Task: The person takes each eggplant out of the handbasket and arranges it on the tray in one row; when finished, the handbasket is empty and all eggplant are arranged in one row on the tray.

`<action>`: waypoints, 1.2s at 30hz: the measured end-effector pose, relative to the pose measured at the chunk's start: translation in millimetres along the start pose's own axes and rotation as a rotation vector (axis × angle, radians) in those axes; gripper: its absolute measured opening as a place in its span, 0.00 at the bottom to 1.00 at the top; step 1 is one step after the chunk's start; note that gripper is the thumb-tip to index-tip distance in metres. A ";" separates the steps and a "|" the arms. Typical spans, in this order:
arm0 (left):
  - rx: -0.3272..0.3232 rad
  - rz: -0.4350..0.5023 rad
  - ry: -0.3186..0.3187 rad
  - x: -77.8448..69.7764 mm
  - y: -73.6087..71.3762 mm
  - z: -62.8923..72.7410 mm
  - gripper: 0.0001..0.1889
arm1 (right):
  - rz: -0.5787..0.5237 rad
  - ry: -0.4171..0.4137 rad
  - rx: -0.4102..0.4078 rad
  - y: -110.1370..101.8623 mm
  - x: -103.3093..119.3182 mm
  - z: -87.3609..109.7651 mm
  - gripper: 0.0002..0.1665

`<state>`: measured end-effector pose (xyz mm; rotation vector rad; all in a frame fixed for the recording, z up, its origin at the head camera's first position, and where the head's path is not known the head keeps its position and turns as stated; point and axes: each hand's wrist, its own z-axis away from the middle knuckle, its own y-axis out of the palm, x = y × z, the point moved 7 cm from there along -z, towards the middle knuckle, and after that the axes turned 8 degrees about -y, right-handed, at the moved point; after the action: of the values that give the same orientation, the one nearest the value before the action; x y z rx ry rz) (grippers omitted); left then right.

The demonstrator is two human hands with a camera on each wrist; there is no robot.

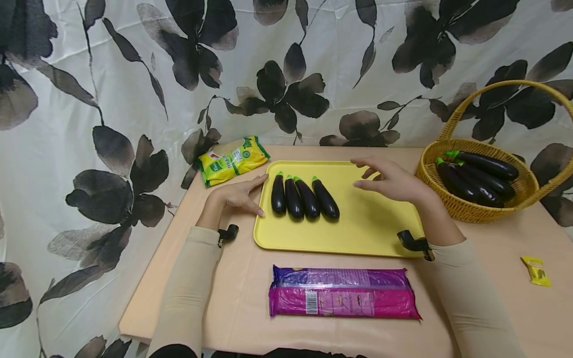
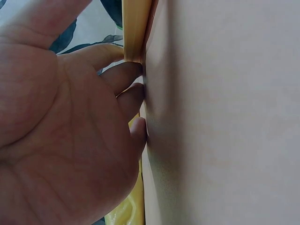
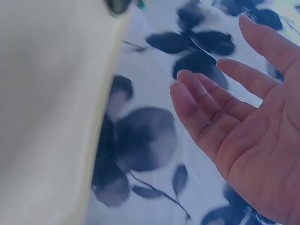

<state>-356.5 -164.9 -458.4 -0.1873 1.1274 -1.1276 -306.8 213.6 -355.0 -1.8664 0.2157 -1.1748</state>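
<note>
Several dark purple eggplants (image 1: 309, 199) with green stems lie side by side on the left half of a yellow tray (image 1: 367, 238). My left hand (image 1: 237, 196) is at the tray's left edge, its thumb at the rim. The left wrist view shows that hand's fingertips low beside the tray edge, against the tabletop. Over the right half of the tray hovers my right hand (image 1: 389, 181), holding nothing. Its fingers (image 3: 229, 103) are spread and relaxed in the right wrist view, apart from the tray. More eggplants (image 1: 479, 179) sit in a yellow wicker basket (image 1: 474, 214) to the right.
A yellow and green packet (image 1: 235, 160) lies behind the tray's left corner. In front of the tray is a long purple and pink package (image 1: 344, 293). A small yellow sachet (image 1: 536, 271) rests at the table's right. Flowered cloth (image 1: 250, 49) hangs behind the table (image 1: 241, 298).
</note>
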 end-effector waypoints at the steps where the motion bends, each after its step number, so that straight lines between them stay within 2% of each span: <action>1: 0.000 0.002 -0.001 0.3 0.1 -0.3 0.73 | 0.007 0.002 -0.020 -6.4 0.7 3.4 0.39; 5: 0.000 0.007 0.004 0.2 0.5 -0.3 0.73 | 0.014 0.020 -0.119 -29.6 -3.3 18.0 0.38; 11: -0.007 -0.013 -0.011 2.4 0.2 1.5 0.73 | 0.064 0.069 -0.251 -56.8 -23.2 39.6 0.38; 16: -0.008 -0.019 -0.016 2.3 -0.8 1.4 0.73 | 0.114 0.087 -0.322 -74.9 -33.8 54.2 0.37; 21: -0.007 -0.031 -0.012 0.7 -0.9 1.5 0.73 | 0.150 0.154 -0.352 -84.2 -42.2 65.1 0.38; 31: -0.004 -0.016 -0.008 0.9 -0.7 1.6 0.73 | 0.211 0.228 -0.361 -91.8 -67.7 76.7 0.36; 36: -0.005 -0.032 0.002 0.2 -1.2 1.4 0.72 | 0.216 0.300 -0.361 -97.2 -84.9 85.3 0.37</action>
<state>-356.2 -166.2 -457.1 -0.2087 1.1327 -1.1536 -313.0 368.0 -348.5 -1.9011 0.8232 -1.3230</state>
